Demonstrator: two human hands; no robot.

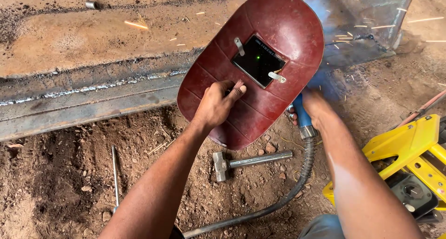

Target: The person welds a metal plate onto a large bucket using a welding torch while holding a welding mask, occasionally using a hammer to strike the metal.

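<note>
Holding the dark red hand shield [260, 67] up with my left hand [216, 104], I keep its small dark viewing window [258, 61] between the camera and the arc; one green point of light shows through the glass. The left hand's fingers are closed on a grip at the back of the shield. My right hand [316, 106] is wrapped around the blue handle of the welding torch [302, 116], whose tip is hidden behind the shield, so I cannot see the contact point.

To do this step well, I judge:
1. Keep the window centred on the arc at all times.
2. Keep the shield close enough to block the sparks flying toward the upper right.
3. Hold the torch steady along the seam of the steel plate [88, 102].
4. Leave slack in the grey corrugated hose [297, 183].

Count:
- Shields: one.
- Torches: one, with one hose.
- Hammers [248, 162]: one, on the dirt below the shield.
- Thin rods [114, 174]: one, at lower left.
- Yellow machine frames [409, 146]: one, at right.
- Short metal sleeves [91, 5]: one, at top left.
</note>
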